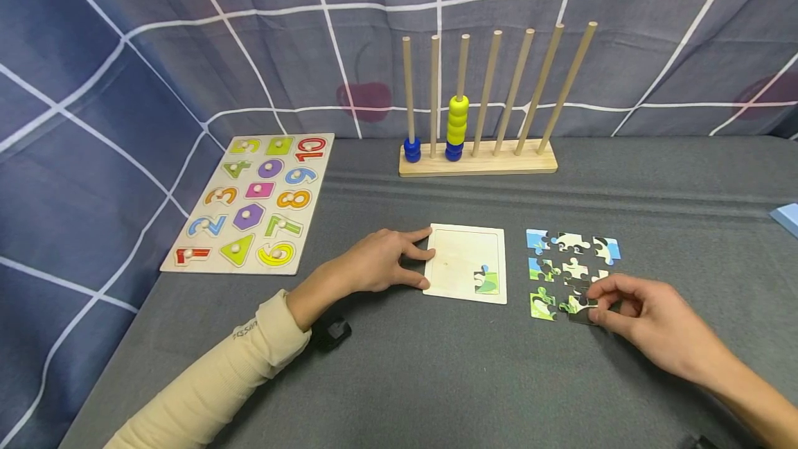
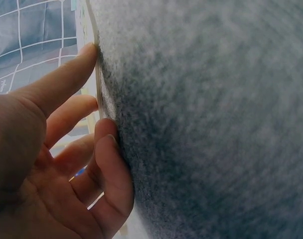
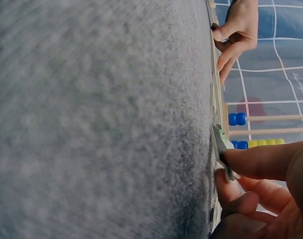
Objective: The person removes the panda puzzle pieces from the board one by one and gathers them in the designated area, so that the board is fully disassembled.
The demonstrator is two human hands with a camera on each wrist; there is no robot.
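My left hand (image 1: 382, 260) rests at the left edge of a pale square puzzle board (image 1: 455, 255), its spread fingertips touching that edge. One puzzle piece with green and black-and-white print (image 1: 488, 281) lies in the board's lower right corner. To the right of the board, my right hand (image 1: 654, 321) pinches a jigsaw piece (image 1: 581, 310) between thumb and fingers. In the right wrist view this piece (image 3: 221, 145) looks tilted, with one edge raised. Several loose panda puzzle pieces (image 1: 575, 268) lie in rough rows beside the board; my right fingers partly cover some.
A wooden stand with upright pegs (image 1: 480, 163) carries blue and yellow beads at the back. On the left lies a number and shape board (image 1: 246, 203) with knobbed pieces. A light blue object (image 1: 787, 217) shows at the right edge. A patterned curtain (image 1: 386, 40) hangs behind.
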